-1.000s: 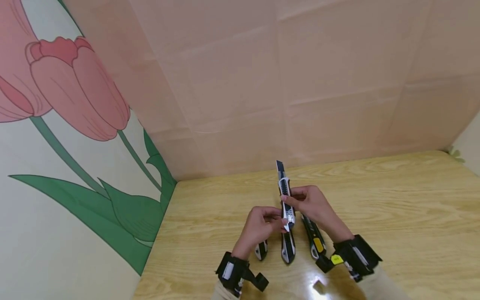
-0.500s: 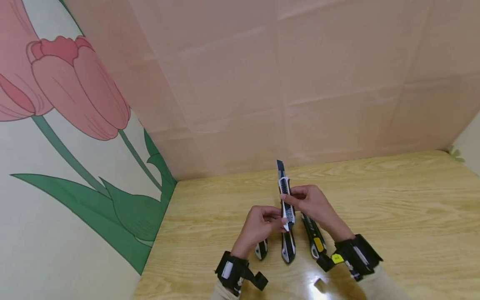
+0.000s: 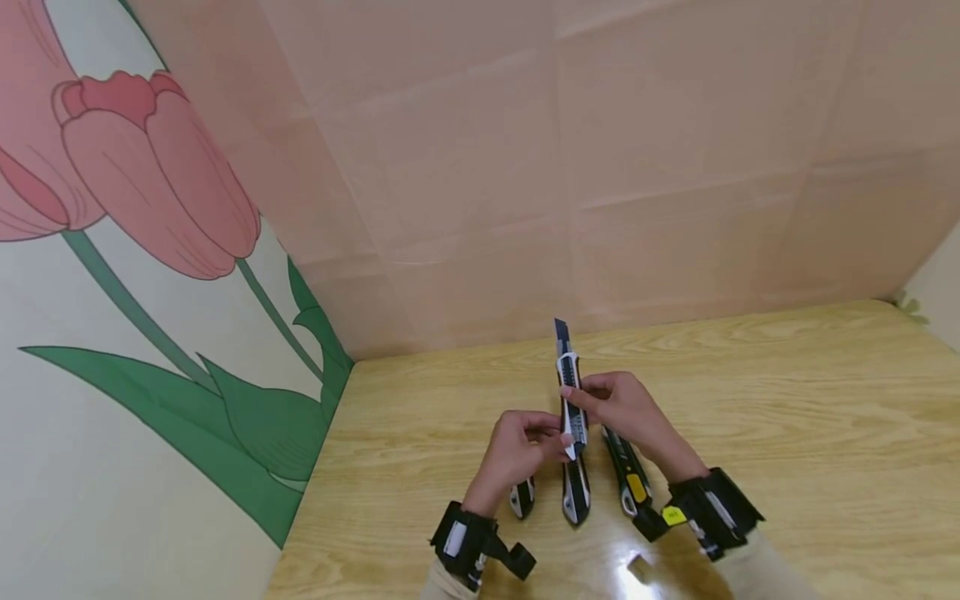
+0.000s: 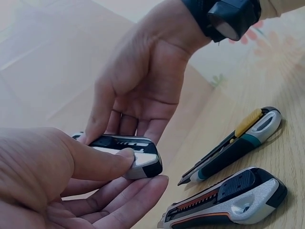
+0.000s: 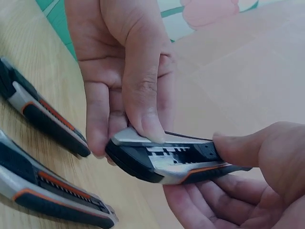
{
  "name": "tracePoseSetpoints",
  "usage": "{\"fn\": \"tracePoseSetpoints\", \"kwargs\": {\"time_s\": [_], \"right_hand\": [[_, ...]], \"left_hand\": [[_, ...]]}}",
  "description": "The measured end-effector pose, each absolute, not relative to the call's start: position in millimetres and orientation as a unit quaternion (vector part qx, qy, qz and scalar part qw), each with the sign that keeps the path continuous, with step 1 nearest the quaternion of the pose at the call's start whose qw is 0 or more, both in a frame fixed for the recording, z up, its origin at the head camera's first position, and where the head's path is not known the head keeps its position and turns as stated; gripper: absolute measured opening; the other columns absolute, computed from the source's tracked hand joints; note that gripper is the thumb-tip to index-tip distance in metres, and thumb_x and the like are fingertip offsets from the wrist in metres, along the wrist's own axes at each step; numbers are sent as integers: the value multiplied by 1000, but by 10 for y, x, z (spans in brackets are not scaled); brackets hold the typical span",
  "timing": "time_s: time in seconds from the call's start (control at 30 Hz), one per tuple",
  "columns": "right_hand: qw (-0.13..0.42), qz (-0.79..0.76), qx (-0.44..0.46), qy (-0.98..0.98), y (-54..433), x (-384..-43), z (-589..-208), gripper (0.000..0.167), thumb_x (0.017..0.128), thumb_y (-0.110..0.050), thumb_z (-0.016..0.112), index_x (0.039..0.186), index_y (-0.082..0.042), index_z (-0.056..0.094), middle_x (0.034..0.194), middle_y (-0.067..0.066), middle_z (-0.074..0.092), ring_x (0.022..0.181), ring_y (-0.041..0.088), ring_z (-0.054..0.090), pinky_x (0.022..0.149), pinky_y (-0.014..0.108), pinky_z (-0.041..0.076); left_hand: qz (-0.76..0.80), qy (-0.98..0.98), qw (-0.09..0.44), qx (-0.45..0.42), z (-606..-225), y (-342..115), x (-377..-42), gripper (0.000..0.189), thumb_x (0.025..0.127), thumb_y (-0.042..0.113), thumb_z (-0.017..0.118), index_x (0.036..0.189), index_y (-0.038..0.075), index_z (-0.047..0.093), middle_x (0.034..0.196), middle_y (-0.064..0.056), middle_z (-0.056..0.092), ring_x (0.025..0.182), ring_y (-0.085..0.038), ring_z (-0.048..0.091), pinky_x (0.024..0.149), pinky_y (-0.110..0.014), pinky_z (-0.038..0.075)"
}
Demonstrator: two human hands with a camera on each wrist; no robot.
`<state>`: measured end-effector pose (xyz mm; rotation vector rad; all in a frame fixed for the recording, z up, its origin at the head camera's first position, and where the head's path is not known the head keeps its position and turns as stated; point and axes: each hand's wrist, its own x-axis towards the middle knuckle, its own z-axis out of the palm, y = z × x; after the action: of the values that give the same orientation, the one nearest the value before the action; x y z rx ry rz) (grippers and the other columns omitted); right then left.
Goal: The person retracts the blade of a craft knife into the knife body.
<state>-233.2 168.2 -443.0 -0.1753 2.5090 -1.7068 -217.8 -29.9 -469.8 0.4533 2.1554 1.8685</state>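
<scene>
A silver-and-black utility knife [image 3: 572, 417] is held above the table with its snap-off blade [image 3: 562, 332] extended and pointing away from me. My left hand [image 3: 517, 454] pinches the butt end, the thumb lying on the silver side. Farther up the handle, my right hand [image 3: 622, 408] grips it near the slider, with the thumb on top. In the right wrist view the knife body [image 5: 178, 160] shows an orange trim line and an open slot. The left wrist view shows both thumbs on the knife [image 4: 143, 157], with fingers curled underneath.
On the wooden table [image 3: 787, 433], a second silver-and-black utility knife [image 3: 576, 497] lies below the held one. Another knife [image 3: 522, 499] is partly hidden by my left hand. A yellow-slider utility knife [image 3: 630, 475] lies by my right wrist. A pinkish sheet [image 3: 562, 167] backs the table.
</scene>
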Motion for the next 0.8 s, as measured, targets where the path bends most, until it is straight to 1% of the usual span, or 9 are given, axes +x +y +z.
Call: {"fn": "tracePoseSetpoints", "kwargs": {"time_s": [0.13,0.27,0.5,0.67,0.8], "right_hand": [[39,-564,-60,823,1674,-2340,-4441,37,98,-37,70,106,-1,75,89,8,74,79,21,68,74,32,50],[29,-568,-74,819,1664,-2338,-4449,32,98,-30,71,105,1,74,88,8,74,79,22,64,69,31,48],[25,-572,-77,816,1652,-2310,-4436,28,98,-26,71,105,1,74,89,9,73,78,21,63,67,28,47],[8,-566,-97,819,1631,-2290,-4422,23,97,-22,73,103,1,75,91,10,73,78,21,59,62,27,44],[2,-560,-102,822,1628,-2295,-4436,22,97,-23,73,102,-1,75,90,9,72,77,20,57,61,26,42]], "left_hand": [[645,737,128,155,-4702,-294,-2182,14,90,3,76,104,2,77,93,-8,77,74,-19,73,79,-59,59],[648,735,128,152,-4712,-291,-2182,13,90,2,76,103,1,77,92,-9,76,74,-20,73,79,-59,59],[646,738,127,150,-4722,-291,-2185,13,90,2,76,103,1,77,92,-9,76,74,-20,73,78,-57,59],[648,737,128,146,-4726,-298,-2187,12,91,2,75,102,1,77,92,-9,76,76,-21,74,78,-55,60],[650,735,128,143,-4724,-304,-2185,12,91,2,75,103,2,77,93,-9,76,77,-22,74,78,-52,61]]}}
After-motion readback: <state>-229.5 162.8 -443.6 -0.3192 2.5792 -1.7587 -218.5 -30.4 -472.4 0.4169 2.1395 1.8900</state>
